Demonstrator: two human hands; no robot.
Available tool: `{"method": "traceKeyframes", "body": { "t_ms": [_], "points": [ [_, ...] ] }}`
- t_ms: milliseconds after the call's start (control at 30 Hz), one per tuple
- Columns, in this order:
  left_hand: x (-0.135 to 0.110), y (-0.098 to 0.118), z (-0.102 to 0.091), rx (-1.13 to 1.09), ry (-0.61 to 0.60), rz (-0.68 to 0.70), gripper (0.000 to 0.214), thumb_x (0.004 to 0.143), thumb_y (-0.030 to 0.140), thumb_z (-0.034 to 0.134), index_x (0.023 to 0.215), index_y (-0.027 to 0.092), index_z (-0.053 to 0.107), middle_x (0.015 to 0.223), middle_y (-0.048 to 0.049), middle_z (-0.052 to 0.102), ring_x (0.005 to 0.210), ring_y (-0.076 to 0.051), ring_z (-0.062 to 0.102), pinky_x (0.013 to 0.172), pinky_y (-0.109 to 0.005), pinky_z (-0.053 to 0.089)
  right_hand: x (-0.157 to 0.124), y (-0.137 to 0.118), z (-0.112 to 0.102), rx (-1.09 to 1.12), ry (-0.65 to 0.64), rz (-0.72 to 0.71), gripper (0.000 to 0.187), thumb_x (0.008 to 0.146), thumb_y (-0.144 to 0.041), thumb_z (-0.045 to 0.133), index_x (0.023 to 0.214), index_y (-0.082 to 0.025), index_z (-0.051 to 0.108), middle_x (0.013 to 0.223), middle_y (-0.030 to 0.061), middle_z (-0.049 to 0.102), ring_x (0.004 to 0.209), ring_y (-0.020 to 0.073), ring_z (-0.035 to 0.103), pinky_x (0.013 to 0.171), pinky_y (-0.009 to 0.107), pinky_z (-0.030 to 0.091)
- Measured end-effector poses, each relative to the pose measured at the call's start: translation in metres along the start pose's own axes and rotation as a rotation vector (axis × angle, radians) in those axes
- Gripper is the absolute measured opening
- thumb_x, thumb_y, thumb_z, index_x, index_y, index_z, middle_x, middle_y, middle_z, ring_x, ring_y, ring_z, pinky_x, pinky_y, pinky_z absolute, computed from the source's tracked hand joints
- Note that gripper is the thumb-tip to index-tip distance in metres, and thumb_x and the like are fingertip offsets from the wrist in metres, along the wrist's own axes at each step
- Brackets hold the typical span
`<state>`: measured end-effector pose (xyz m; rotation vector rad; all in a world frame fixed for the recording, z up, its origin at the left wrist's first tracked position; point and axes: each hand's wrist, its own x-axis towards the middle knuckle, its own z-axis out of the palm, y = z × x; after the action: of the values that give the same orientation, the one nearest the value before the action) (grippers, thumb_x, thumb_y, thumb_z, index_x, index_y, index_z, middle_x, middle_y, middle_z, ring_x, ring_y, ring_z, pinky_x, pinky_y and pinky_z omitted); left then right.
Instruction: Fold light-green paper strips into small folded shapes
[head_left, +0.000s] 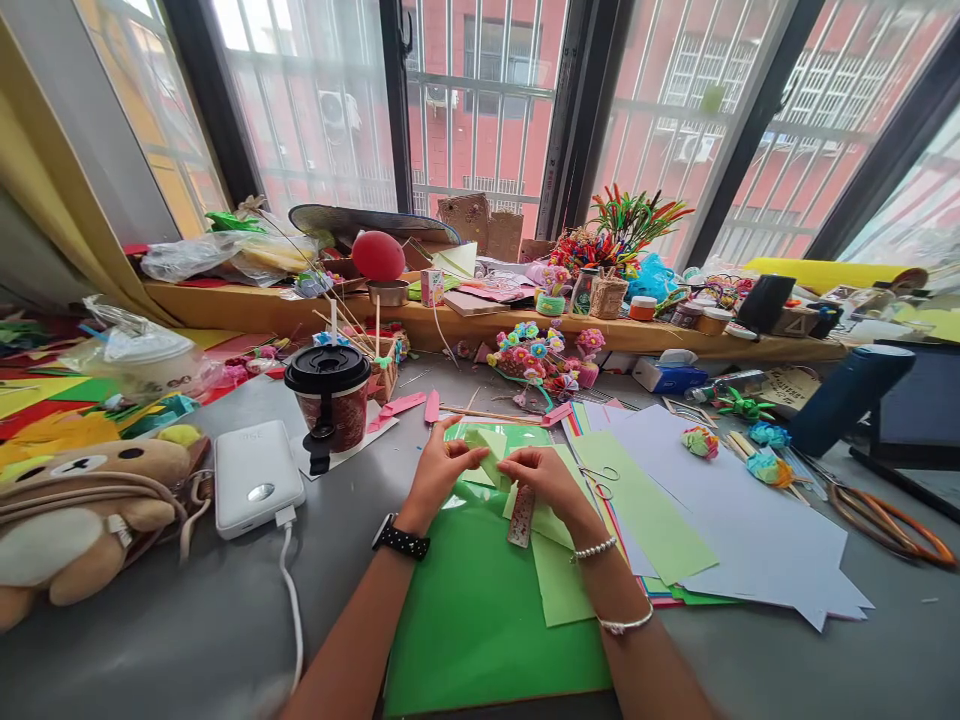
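Note:
Both my hands meet over a small folded piece of pale green paper [489,443] above the grey table. My left hand [442,466], with a black watch on the wrist, pinches the paper's left side. My right hand [547,475], with bead bracelets on the wrist, grips its right side, fingers closed. Under my hands lies a bright green sheet [480,610], with pale green sheets [645,510] beside it. A small patterned ruler [520,515] lies just below my right hand.
A lidded coffee cup [330,395] and a white power bank [253,475] with its cable stand at the left, by a bear plush [82,510]. White paper [750,530], small scissors [600,482], paper flowers [540,360] and orange-handled scissors [892,520] lie to the right. The sill behind is crowded.

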<state>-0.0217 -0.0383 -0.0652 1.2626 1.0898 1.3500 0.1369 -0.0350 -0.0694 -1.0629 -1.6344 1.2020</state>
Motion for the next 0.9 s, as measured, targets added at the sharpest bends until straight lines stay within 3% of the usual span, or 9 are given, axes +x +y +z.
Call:
{"method": "traceKeyframes", "body": {
  "t_ms": [133, 300, 467, 900],
  "points": [
    [0.0002, 0.0007, 0.0028, -0.050, 0.021, -0.037, 0.062, 0.055, 0.027, 0.067, 0.106, 0.014, 0.035, 0.057, 0.0067, 0.050, 0.057, -0.011, 0.054, 0.057, -0.023, 0.043, -0.0007, -0.0011, 0.0033, 0.059, 0.015, 0.014, 0.019, 0.061, -0.034, 0.060, 0.063, -0.015, 0.064, 0.051, -0.0026, 0.055, 0.047, 0.0085, 0.046, 0.047, 0.020, 0.035],
    [-0.0012, 0.0000, 0.0063, -0.065, -0.075, -0.083, 0.064, 0.054, 0.028, 0.067, 0.107, 0.014, 0.034, 0.065, 0.0024, 0.056, 0.061, -0.014, 0.057, 0.057, -0.024, 0.044, -0.0010, 0.0001, 0.0061, 0.091, 0.043, 0.011, 0.021, 0.062, -0.036, 0.059, 0.062, -0.015, 0.064, 0.051, -0.0021, 0.055, 0.048, 0.0087, 0.047, 0.047, 0.020, 0.036],
    [0.0002, -0.0027, 0.0041, -0.053, -0.046, -0.061, 0.065, 0.055, 0.027, 0.068, 0.108, 0.014, 0.032, 0.060, 0.0039, 0.054, 0.058, -0.013, 0.056, 0.056, -0.024, 0.043, -0.0001, 0.0019, 0.0054, 0.052, 0.016, 0.072, 0.024, 0.061, -0.038, 0.060, 0.060, -0.014, 0.064, 0.049, -0.0018, 0.053, 0.044, 0.0076, 0.045, 0.044, 0.019, 0.035],
    [0.0004, -0.0044, 0.0022, -0.090, -0.073, -0.061, 0.065, 0.055, 0.027, 0.068, 0.108, 0.014, 0.033, 0.063, 0.0020, 0.056, 0.059, -0.014, 0.057, 0.057, -0.025, 0.043, -0.0011, -0.0006, 0.0030, 0.037, -0.033, 0.053, 0.022, 0.063, -0.033, 0.059, 0.061, -0.012, 0.064, 0.052, 0.0003, 0.056, 0.048, 0.0085, 0.048, 0.048, 0.020, 0.037]
  ]
}}
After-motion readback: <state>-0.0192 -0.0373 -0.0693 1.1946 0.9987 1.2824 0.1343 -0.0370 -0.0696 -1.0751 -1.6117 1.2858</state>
